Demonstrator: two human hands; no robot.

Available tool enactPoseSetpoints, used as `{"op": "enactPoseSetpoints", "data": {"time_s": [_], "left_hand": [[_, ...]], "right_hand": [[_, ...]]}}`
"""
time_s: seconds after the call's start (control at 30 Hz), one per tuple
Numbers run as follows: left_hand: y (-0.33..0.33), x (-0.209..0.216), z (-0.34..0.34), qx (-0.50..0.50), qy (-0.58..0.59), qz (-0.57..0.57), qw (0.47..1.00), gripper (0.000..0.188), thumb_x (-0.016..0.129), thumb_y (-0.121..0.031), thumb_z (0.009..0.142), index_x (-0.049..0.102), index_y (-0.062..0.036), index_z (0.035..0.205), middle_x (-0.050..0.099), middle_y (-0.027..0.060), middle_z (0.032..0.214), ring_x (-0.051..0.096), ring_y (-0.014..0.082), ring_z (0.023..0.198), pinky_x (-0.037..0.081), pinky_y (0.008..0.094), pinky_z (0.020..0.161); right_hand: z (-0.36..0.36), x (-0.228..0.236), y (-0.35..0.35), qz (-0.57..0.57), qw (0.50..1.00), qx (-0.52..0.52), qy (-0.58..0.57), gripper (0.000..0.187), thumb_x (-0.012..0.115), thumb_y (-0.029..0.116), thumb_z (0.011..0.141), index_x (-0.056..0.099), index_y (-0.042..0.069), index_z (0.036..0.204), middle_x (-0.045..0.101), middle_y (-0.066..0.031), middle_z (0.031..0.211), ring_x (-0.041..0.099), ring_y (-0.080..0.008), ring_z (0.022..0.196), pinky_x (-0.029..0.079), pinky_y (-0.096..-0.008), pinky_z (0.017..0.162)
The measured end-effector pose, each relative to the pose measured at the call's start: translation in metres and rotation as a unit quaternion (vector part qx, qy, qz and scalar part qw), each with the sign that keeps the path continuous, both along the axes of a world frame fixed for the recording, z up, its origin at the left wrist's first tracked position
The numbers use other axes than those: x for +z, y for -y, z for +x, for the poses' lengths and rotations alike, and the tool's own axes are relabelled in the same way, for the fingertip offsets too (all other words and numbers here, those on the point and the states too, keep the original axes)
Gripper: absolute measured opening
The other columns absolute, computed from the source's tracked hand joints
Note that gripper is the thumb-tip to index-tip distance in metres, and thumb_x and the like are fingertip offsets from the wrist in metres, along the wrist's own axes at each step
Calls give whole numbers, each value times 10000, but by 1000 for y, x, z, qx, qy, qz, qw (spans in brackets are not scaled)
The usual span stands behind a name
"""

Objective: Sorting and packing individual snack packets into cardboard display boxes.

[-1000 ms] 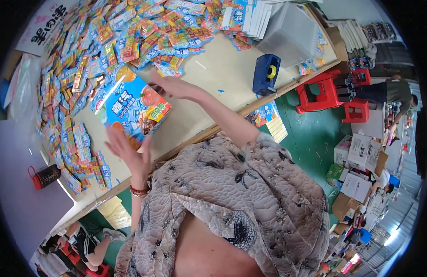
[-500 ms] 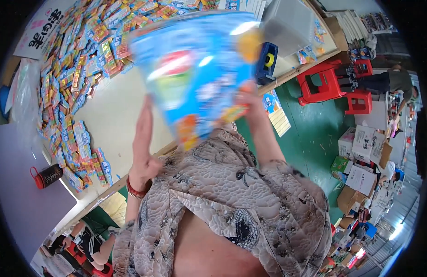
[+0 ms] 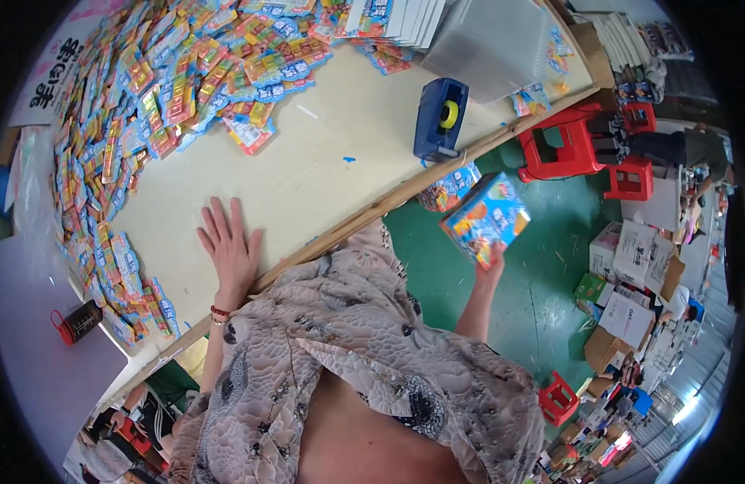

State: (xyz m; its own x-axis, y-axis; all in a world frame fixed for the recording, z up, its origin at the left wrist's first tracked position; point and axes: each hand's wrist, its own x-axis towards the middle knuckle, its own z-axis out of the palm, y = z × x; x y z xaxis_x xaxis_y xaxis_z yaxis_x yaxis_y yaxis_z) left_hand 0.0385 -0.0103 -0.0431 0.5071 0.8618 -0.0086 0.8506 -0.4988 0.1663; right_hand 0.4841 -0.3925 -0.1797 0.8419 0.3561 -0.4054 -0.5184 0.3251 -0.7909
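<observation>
My left hand (image 3: 230, 252) lies flat on the pale tabletop (image 3: 308, 177), fingers spread, close to the near wooden edge. Beyond the table's edge, over the green floor, my right hand (image 3: 491, 264) grips a bright blue printed box (image 3: 495, 216) by its near corner. Beside that box, partly under the table edge, is another blue printed package (image 3: 449, 190). A big heap of small colourful candy packs (image 3: 179, 85) covers the far and left parts of the table. One pack with a red end (image 3: 250, 131) lies at the heap's near border.
A blue tape dispenser (image 3: 442, 119) with yellow tape stands near the right edge. Behind it are a clear plastic bin (image 3: 489, 48) and a stack of white-edged cards (image 3: 397, 22). Red stools (image 3: 559, 145) and cartons (image 3: 630, 315) stand on the floor; a dark bottle (image 3: 82, 321) is at left.
The blue box has gone from in front of me, over the table, down to the right beyond the edge in my right hand. My left hand has come down flat on the tabletop.
</observation>
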Motion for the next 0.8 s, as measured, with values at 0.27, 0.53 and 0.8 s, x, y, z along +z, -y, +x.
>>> {"op": "enactPoseSetpoints", "data": {"time_s": [0.27, 0.53, 0.8], "left_hand": [[1, 4, -2, 11, -23, 11, 1000, 653, 484, -374, 909, 274, -131, 1478, 140, 165, 1554, 84, 351, 1438, 29, 527, 1130], [2, 12, 5, 8, -16, -9, 1000, 664, 493, -317, 888, 276, -84, 1470, 146, 193, 1545, 96, 368, 1433, 30, 515, 1135], [3, 18, 11, 11, -27, -17, 999, 661, 481, -303, 885, 271, -65, 1465, 134, 188, 1548, 84, 373, 1432, 30, 513, 1135]], "right_hand": [[62, -110, -84, -8, 1000, 8, -20, 316, 608, 148, 876, 467, 80, 1151, 574, -73, 1058, 582, -242, 1019, 515, -439, 875], [82, -192, -72, -175, 980, -1, -93, 384, 733, 194, 799, 539, 175, 1130, 590, 2, 958, 585, -170, 901, 504, -356, 729], [129, -123, -112, -429, 837, -240, 239, 452, 636, 187, 893, 490, -16, 1268, 574, -68, 952, 545, -173, 847, 477, -324, 730]]}}
